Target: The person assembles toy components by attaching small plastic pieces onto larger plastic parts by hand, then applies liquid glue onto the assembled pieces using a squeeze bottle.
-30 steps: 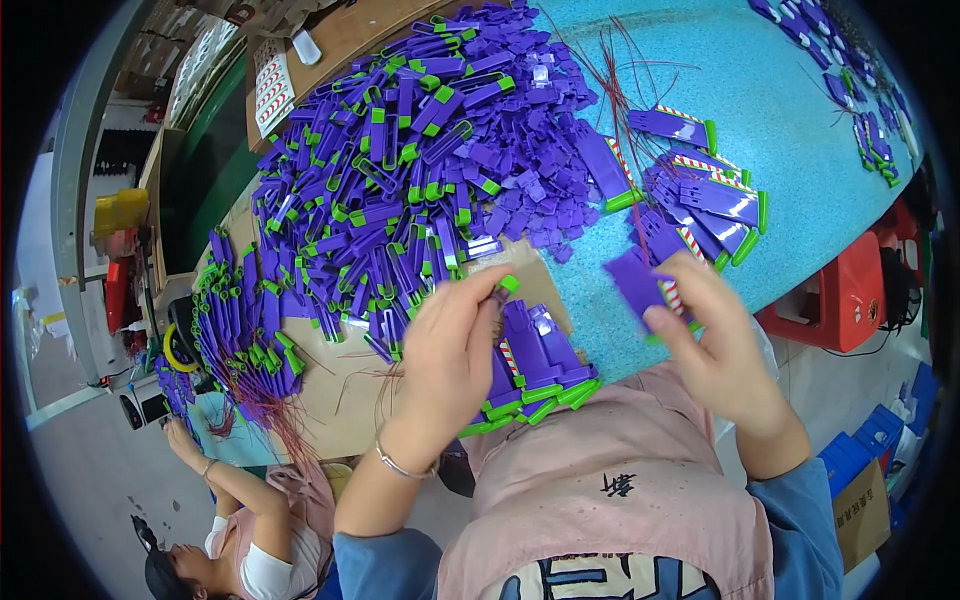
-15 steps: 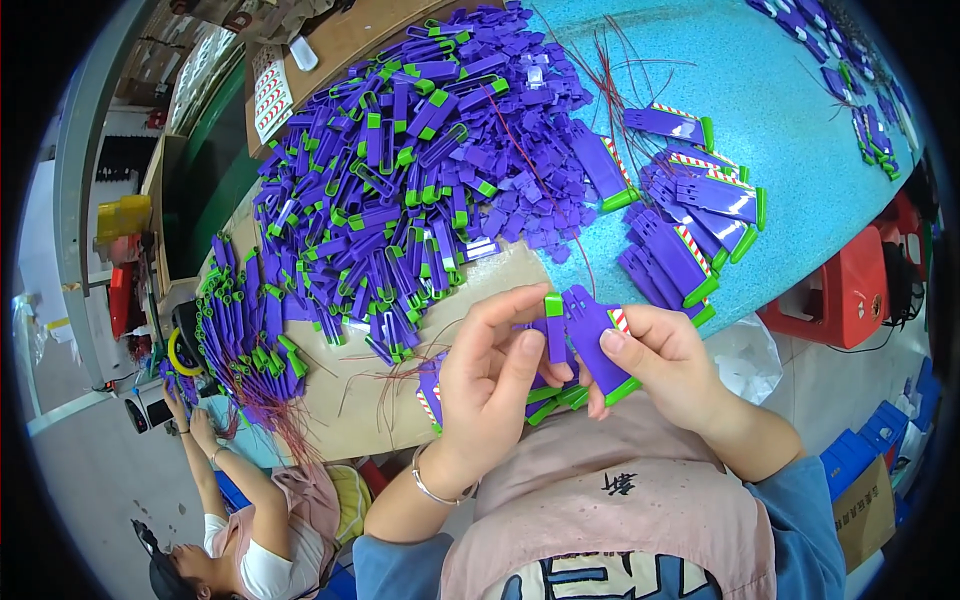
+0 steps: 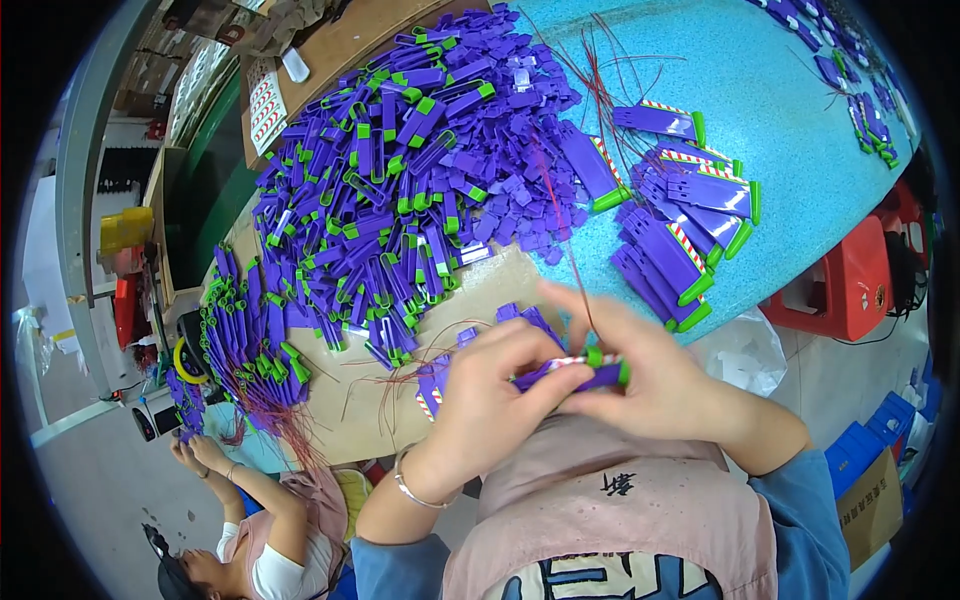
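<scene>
My left hand [image 3: 500, 385] and right hand [image 3: 645, 372] close on one striped purple piece [image 3: 603, 376] by the near edge of the table [image 3: 790, 120]; a red wire [image 3: 573, 265] rises between them; striped parts [image 3: 722, 195] fan along that edge rightward; beyond, blue surface gives room toward the far right; ahead-left, a purple-and-green heap [image 3: 400, 170] blocks the way.

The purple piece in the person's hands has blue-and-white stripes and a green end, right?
Not quite: the head view shows red-and-white stripes. The purple piece, between the left hand and right hand, does have a green end.
</scene>
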